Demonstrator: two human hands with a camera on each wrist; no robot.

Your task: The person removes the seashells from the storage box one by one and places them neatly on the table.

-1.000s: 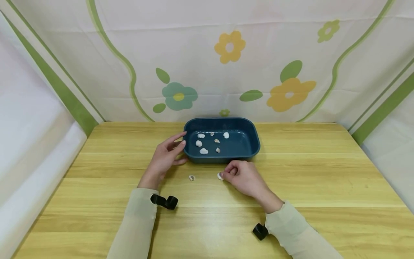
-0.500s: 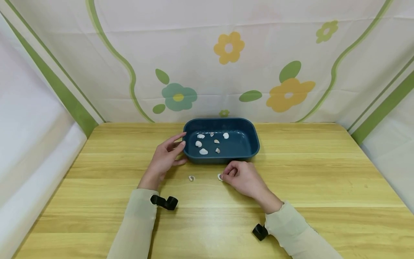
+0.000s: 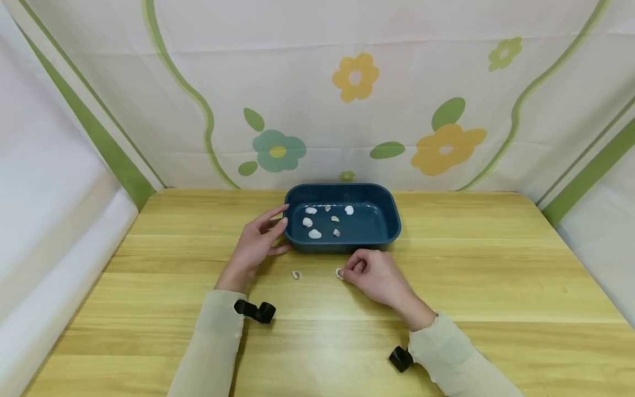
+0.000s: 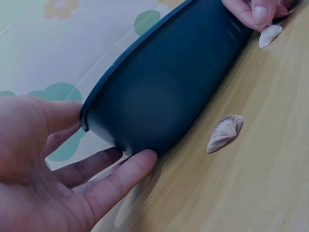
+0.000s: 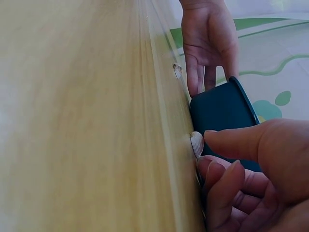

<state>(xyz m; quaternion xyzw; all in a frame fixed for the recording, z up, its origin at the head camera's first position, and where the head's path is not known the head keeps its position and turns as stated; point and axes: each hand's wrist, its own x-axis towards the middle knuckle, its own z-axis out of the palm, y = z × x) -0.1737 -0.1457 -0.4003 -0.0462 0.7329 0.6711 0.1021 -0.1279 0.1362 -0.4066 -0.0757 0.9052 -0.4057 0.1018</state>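
Note:
A dark blue basin [image 3: 369,242] stands near the table's back edge, with several small white and tan seashells [image 3: 315,234] lying apart on its floor. At its left end my left hand [image 3: 255,242] touches the wall and rim, its fingers extended rather than wrapped round it, as the left wrist view [image 4: 53,169] confirms. In front of the basin, my right hand [image 3: 374,273] pinches a white ribbed seashell [image 5: 197,143] by its edges between thumb and fingertips, at the tabletop. Another ribbed seashell [image 4: 225,133] lies on the wood between the two hands.
The wooden table [image 3: 307,342] carries the basin and shells. A white cloth [image 3: 297,71] with printed flowers hangs right behind the basin, and more cloth closes both sides. Black wrist cameras [image 3: 401,358] stick out from both sleeves.
The head view has shifted slightly, so everything sits a little lower and further right. Both hands, the basin and the shells keep their places relative to each other.

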